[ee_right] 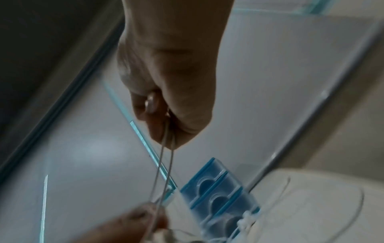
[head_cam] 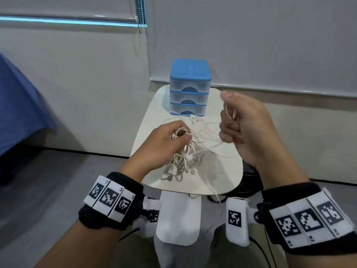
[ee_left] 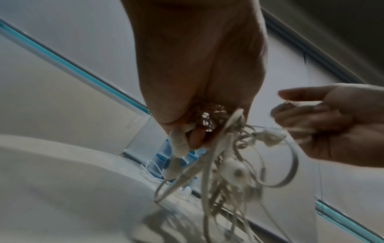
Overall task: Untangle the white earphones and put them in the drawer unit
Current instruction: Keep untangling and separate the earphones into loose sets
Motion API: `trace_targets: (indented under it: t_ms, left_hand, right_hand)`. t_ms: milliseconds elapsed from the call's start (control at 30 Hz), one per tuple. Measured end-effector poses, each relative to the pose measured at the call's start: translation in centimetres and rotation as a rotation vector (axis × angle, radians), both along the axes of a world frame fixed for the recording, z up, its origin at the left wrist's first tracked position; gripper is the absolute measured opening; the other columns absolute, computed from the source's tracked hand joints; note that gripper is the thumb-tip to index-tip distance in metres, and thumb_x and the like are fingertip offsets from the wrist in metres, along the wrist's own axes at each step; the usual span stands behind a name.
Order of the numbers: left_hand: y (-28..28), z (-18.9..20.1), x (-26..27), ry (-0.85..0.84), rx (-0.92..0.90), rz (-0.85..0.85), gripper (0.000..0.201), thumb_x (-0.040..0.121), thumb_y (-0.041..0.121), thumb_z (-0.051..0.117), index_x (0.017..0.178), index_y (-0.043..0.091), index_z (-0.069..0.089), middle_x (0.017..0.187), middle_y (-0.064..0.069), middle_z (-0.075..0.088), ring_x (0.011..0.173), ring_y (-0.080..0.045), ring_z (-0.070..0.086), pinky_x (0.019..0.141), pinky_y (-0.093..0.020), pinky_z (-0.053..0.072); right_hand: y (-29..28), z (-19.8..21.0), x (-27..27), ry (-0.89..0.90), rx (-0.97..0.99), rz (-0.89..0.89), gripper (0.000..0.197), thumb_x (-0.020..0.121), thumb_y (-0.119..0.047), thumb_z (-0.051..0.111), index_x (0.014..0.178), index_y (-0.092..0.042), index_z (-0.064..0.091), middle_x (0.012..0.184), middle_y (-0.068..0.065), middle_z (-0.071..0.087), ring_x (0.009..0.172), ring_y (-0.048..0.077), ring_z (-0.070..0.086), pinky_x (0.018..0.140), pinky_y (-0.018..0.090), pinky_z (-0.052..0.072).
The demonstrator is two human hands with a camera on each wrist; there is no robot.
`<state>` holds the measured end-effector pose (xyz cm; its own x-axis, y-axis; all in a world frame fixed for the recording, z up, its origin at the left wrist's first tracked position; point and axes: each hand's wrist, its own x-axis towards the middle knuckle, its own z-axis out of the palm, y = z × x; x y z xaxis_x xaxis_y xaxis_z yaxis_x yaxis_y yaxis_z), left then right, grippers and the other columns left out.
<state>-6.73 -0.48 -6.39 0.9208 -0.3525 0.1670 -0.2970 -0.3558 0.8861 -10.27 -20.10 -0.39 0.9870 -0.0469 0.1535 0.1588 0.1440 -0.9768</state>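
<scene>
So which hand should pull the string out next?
The right hand, probably. It already pinches a loose white cable raised above the table, while the left hand grips the tangled earphones, so it works best as the anchor.

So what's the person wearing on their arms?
Both forearms are bare, with no sleeves. Each wrist has a thick black band: the left wristband and the right wristband. Each band carries three white tiles printed with black square codes. A white block with another code hangs under the right wrist, and thin black cables trail below.
</scene>
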Motion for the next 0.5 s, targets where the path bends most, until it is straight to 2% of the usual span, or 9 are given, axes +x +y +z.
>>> trace_targets:
  t_ms: [33,100,167,200,233,300,400,467,500]
  left_hand:
    - [0.0,-0.1,0.1,-0.017,0.003,0.028,0.014,0.102,0.024,0.062,0.089,0.020,0.064,0.077,0.007,0.058,0.061,-0.010,0.049,0.058,-0.021,0.040]
    - [0.0,-0.4,0.2,-0.051,-0.001,0.067,0.014,0.101,0.025,0.061,0.089,0.021,0.063,0.077,0.010,0.059,0.065,-0.011,0.050,0.063,-0.029,0.041]
    - [-0.1,-0.6,0.2,-0.080,-0.006,0.084,0.014,0.101,0.025,0.062,0.087,0.023,0.063,0.078,0.009,0.061,0.064,-0.007,0.051,0.064,-0.029,0.041]
    - [-0.1,-0.7,0.2,-0.088,-0.008,0.090,0.014,0.101,0.024,0.062,0.087,0.023,0.064,0.078,0.009,0.061,0.061,-0.005,0.049,0.061,-0.027,0.040]
    - [-0.1,-0.8,0.3,-0.090,-0.013,0.100,0.014,0.101,0.025,0.063,0.087,0.022,0.064,0.076,0.009,0.060,0.057,-0.004,0.047,0.057,-0.023,0.038]
    - [0.0,-0.8,0.3,-0.080,-0.029,0.128,0.016,0.101,0.029,0.065,0.087,0.021,0.064,0.071,0.011,0.058,0.052,-0.004,0.044,0.047,-0.016,0.036]
    - [0.2,-0.7,0.4,-0.083,-0.034,0.127,0.016,0.101,0.027,0.066,0.087,0.020,0.064,0.071,0.012,0.061,0.050,-0.002,0.045,0.049,-0.014,0.034]
    - [0.2,-0.5,0.3,-0.067,-0.039,0.112,0.015,0.101,0.026,0.065,0.088,0.019,0.064,0.072,0.011,0.061,0.050,-0.004,0.045,0.051,-0.016,0.034]
    - [0.3,-0.4,0.3,-0.057,-0.046,0.100,0.015,0.101,0.026,0.065,0.088,0.019,0.064,0.071,0.011,0.060,0.050,-0.004,0.044,0.050,-0.016,0.033]
  right_hand:
    - [-0.1,-0.2,0.2,0.034,-0.173,-0.023,0.035,0.099,-0.030,0.064,0.073,-0.017,0.045,0.049,-0.005,0.031,0.040,0.011,0.022,0.044,0.021,0.025]
    - [-0.2,-0.9,0.3,0.066,-0.579,0.052,0.028,0.092,-0.039,0.074,0.087,-0.017,0.058,0.044,-0.016,0.042,0.038,0.005,0.030,0.041,0.020,0.026]
    - [-0.1,-1.7,0.3,0.059,-0.947,0.203,0.024,0.088,-0.043,0.077,0.090,-0.020,0.069,0.044,-0.021,0.047,0.042,0.003,0.042,0.047,0.016,0.030]
    - [0.2,-2.0,0.2,0.033,-1.033,0.233,0.021,0.090,-0.041,0.077,0.087,-0.020,0.073,0.045,-0.020,0.049,0.046,0.002,0.044,0.052,0.018,0.031]
    - [0.4,-2.1,0.2,-0.002,-1.012,0.213,0.019,0.092,-0.036,0.075,0.084,-0.020,0.075,0.048,-0.019,0.050,0.049,0.002,0.044,0.055,0.020,0.032]
    - [0.5,-2.0,0.5,-0.073,-0.713,0.142,0.018,0.095,-0.026,0.072,0.081,-0.015,0.078,0.060,-0.017,0.058,0.058,-0.001,0.048,0.061,0.020,0.037]
    - [0.6,-0.7,0.5,-0.214,-0.297,0.085,0.016,0.091,-0.019,0.067,0.082,-0.009,0.075,0.104,0.007,0.073,0.098,0.006,0.065,0.081,0.013,0.044]
    - [0.6,0.4,0.2,-0.260,-0.050,0.134,0.016,0.095,-0.012,0.058,0.082,-0.008,0.066,0.104,0.015,0.074,0.104,0.017,0.068,0.089,0.024,0.049]
    - [0.6,1.0,0.0,-0.254,0.088,0.158,0.018,0.097,-0.010,0.054,0.080,-0.010,0.061,0.091,0.013,0.073,0.093,0.022,0.070,0.088,0.032,0.052]
